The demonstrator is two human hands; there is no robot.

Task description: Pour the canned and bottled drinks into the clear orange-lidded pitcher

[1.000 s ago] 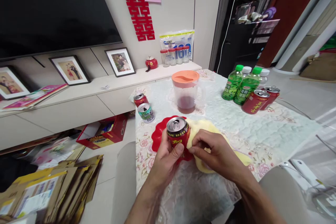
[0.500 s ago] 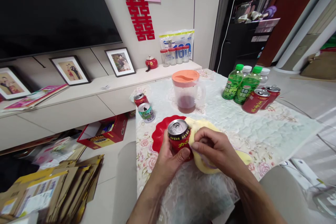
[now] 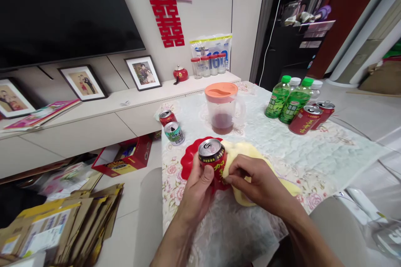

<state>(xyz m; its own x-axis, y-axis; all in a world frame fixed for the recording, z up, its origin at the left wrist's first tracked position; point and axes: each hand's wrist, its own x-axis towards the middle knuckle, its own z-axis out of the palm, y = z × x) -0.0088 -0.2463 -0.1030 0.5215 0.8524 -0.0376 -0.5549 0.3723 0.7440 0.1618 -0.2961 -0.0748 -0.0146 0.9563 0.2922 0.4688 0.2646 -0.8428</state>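
My left hand (image 3: 199, 185) is wrapped round a red drink can (image 3: 213, 160), tilted a little, its silver top facing up and toward me. My right hand (image 3: 252, 177) pinches a pale yellow cloth (image 3: 247, 150) and presses it against the can's right side. The rest of the cloth drapes over the table to the right. Under and behind the can lies a red scalloped plate (image 3: 187, 162), partly covered by the can and the cloth. Just beyond it stands a clear jug (image 3: 221, 112) with an orange lid and some dark liquid inside.
A green-and-white can (image 3: 174, 134) and another red can (image 3: 167, 117) stand at the table's left edge. Green bottles (image 3: 293, 104) and red cans (image 3: 305, 120) are grouped at the right. Folded cardboard (image 3: 78, 221) lies on the floor at left.
The can has turned in my left hand, so more of its yellow lettering shows, and it has shifted slightly left. My left thumb has moved left; my right hand still presses the cloth.
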